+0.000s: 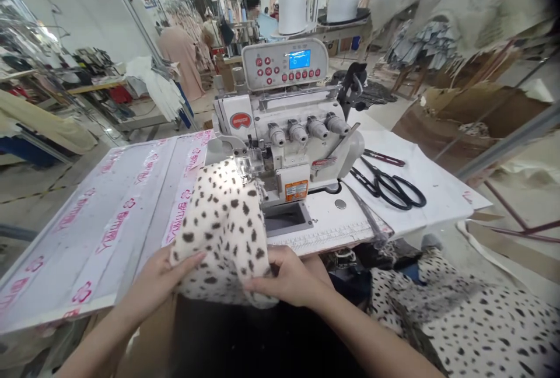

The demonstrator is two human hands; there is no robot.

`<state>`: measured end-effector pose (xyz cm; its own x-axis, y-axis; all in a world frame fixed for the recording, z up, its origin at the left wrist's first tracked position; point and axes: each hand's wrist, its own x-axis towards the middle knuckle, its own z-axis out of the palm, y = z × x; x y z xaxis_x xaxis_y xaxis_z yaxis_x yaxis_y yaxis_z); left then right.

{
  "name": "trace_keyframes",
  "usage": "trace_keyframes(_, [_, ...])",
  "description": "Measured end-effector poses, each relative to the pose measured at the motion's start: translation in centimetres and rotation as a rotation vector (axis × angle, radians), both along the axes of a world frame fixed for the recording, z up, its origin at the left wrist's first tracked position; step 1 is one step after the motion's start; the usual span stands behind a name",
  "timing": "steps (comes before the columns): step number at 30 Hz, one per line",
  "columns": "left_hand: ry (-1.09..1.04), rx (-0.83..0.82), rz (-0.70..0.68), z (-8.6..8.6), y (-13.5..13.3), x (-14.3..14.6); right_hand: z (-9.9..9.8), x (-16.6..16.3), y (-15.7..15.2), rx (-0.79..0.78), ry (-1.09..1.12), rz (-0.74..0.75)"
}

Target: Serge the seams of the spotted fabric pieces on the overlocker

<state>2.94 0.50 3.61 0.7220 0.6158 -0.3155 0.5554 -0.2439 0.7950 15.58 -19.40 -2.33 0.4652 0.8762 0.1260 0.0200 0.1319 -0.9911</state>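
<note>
Being pinched by the right hand [284, 277] and pressed by the flat, extended fingers of the left hand [160, 282], the spotted fleece [219, 232] is bunched at lower centre, apparently so that its upper end is kept guided under the presser foot [249, 162] of the overlock machine [301, 133].
</note>
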Motion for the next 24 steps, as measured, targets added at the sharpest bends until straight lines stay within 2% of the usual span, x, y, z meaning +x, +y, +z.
trace_keyframes(2, [-0.058,-0.221,0.151,1.1,-0.1,-0.4,0.1,-0.3,0.0,0.012,0.023,-0.001])
trace_keyframes(4, [-0.123,-0.309,0.268,2.0,-0.1,-0.2,0.2,-0.6,0.1,0.019,0.036,-0.002])
trace_keyframes(6, [-0.109,-0.327,0.278,2.5,0.0,0.2,0.2,-0.7,0.2,0.039,0.039,0.008])
trace_keyframes(10, [-0.048,-0.393,0.204,2.5,0.4,0.3,0.2,-1.0,0.2,0.059,0.079,0.035])
trace_keyframes(15, [-0.172,-0.526,0.299,3.1,1.1,0.0,0.0,-1.1,0.3,0.044,0.158,0.073])
trace_keyframes(24, [-0.313,-0.483,0.404,5.0,0.7,1.2,-0.4,-1.1,0.7,0.088,0.418,0.131])
